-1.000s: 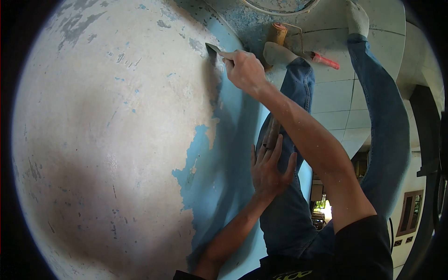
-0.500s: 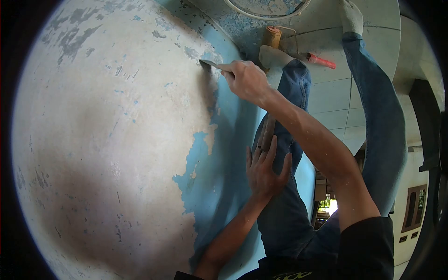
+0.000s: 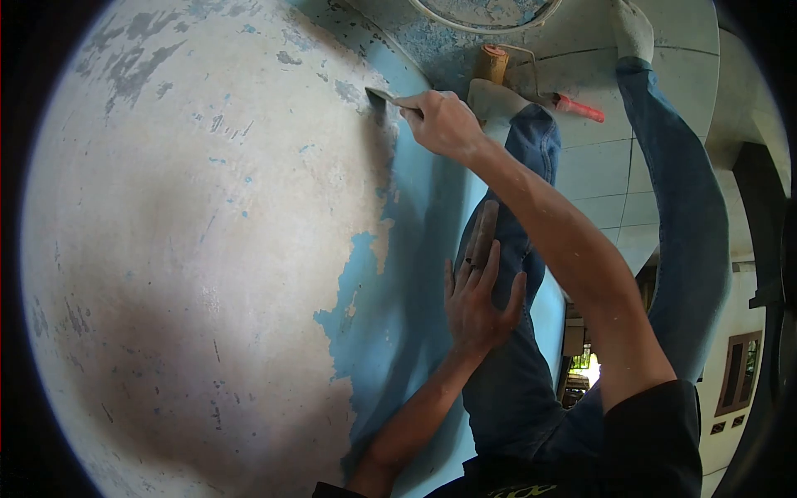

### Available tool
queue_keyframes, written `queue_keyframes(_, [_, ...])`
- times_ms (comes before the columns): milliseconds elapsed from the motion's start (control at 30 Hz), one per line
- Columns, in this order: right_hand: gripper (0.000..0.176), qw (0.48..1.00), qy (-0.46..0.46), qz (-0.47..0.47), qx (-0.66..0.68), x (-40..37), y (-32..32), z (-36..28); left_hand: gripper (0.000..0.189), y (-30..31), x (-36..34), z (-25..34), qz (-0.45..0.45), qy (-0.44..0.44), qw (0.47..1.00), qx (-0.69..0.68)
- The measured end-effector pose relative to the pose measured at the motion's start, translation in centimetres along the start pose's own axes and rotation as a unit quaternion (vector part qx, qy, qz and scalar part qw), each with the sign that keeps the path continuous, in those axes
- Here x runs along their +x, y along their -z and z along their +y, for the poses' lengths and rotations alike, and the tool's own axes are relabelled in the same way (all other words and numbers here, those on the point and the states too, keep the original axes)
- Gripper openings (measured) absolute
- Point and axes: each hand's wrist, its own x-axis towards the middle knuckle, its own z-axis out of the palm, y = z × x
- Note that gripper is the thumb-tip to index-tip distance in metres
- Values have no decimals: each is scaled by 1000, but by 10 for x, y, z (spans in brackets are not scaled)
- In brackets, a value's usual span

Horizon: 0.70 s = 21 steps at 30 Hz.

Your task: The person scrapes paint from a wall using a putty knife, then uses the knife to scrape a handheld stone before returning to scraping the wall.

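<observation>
My right hand (image 3: 448,124) is closed round the handle of a scraper (image 3: 383,97). The blade's edge meets the wall (image 3: 249,249), near where bare whitish plaster borders blue paint (image 3: 407,257). Lower down, my left hand (image 3: 481,311) rests over my jeans leg, its fingers stretched out and spread. A grey-brown cylindrical piece (image 3: 483,232), like a tool handle, lies at those fingertips over the thigh. How far it reaches under the hand is hidden.
A paint roller with a worn tan sleeve (image 3: 493,63) and a red handle (image 3: 579,109) lies on the tiled floor by my foot. Beyond it stands a round white-rimmed container (image 3: 490,31). Paint flakes (image 3: 398,50) litter the floor along the wall.
The scraper and my right hand have shifted slightly up and right in view. The whole scene has also drifted a little right. My left hand keeps its place on the leg.
</observation>
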Motion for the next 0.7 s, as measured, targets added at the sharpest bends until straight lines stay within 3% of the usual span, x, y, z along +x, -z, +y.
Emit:
queue_keyframes(67, [27, 995, 78, -49, 26, -10, 14, 7, 61, -1, 1, 1, -4, 6, 1000, -6])
queue_keyframes(167, [28, 994, 110, -7, -5, -19, 11, 9, 61, -3, 2, 2, 25, -14, 1000, 10])
queue_keyframes(300, [29, 999, 24, -40, -10, 5, 4, 7, 62, -1, 0, 1, 6, -4, 1000, 1])
queue_keyframes(500, [28, 990, 128, -56, -20, -13, 20, 8, 62, -5, -1, -1, 12, -7, 1000, -3])
queue_keyframes(567, [27, 997, 64, -25, -39, 1, 12, 9, 62, -4, 0, 0, 17, -9, 1000, 1])
queue_keyframes(700, [26, 998, 14, -49, -40, 9, 8, 10, 62, 0, -1, 1, 6, -4, 1000, -1])
